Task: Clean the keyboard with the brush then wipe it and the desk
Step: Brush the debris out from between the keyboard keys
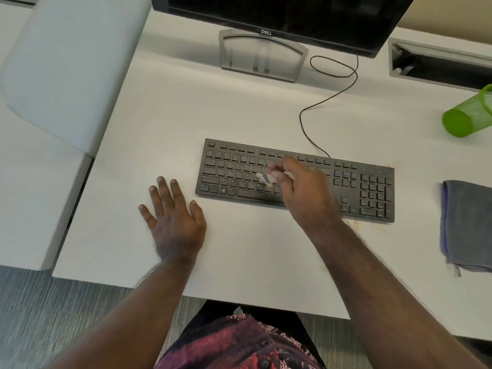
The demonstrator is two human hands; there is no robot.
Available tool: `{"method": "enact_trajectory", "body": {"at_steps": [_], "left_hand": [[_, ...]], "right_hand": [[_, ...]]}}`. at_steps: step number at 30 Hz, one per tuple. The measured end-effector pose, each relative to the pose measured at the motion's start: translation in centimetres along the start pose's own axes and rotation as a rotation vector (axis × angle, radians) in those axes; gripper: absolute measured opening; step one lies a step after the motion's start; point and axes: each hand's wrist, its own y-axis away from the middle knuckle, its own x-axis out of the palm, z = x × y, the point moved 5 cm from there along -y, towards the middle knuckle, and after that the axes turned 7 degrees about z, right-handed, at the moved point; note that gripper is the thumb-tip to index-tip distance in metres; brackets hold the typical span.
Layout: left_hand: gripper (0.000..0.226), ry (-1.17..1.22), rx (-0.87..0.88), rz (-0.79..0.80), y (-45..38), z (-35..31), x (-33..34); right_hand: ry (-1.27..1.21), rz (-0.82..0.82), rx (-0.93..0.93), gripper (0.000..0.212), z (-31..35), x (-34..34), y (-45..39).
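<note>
A black keyboard lies across the middle of the white desk. Over its letter keys, my right hand pinches a small pale brush, whose blurred bristles touch the keys near the lower middle rows. My left hand rests flat on the desk just left of the keyboard, fingers spread and holding nothing. A folded grey cloth with a purple edge lies at the right side of the desk.
A black Dell monitor on a silver stand sits behind the keyboard, its cable looping across the desk. A green mesh cup lies tipped at the right. A cable tray slot opens at back right.
</note>
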Motion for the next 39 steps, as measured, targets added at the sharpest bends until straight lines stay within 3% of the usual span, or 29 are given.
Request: {"method": "enact_trajectory", "body": {"at_steps": [6, 11, 17, 19, 22, 28, 34, 39], "left_hand": [[0.071, -0.012, -0.019, 0.001, -0.1, 0.0, 0.0], [0.072, -0.021, -0.027, 0.001, 0.0, 0.0, -0.1], [0.073, -0.022, -0.038, -0.001, -0.1, -0.2, -0.2], [0.073, -0.025, -0.04, 0.0, -0.1, -0.1, -0.2], [0.074, -0.027, -0.041, 0.008, -0.1, 0.0, -0.1], [0.074, -0.02, -0.041, -0.008, -0.1, 0.0, -0.1], [0.074, -0.018, -0.043, -0.01, -0.2, 0.0, -0.1], [0.075, -0.035, -0.049, -0.001, -0.2, -0.1, 0.0]], "right_hand": [[-0.118, -0.085, -0.004, 0.014, -0.9, -2.3, -1.6], [-0.035, 0.058, -0.045, 0.012, -1.2, -1.1, -1.1], [-0.164, -0.112, -0.024, 0.017, -2.6, -3.4, -2.4], [-0.198, -0.07, -0.032, 0.017, -3.1, -3.3, -2.1], [-0.058, 0.057, -0.065, 0.014, -3.7, -2.2, -1.1], [-0.073, -0.115, -0.018, 0.015, -5.0, -4.5, -1.3], [-0.06, 0.061, -0.112, 0.016, -4.5, -2.6, -1.1], [-0.115, -0.102, -0.068, 0.018, -4.4, -4.3, -1.8]]}}
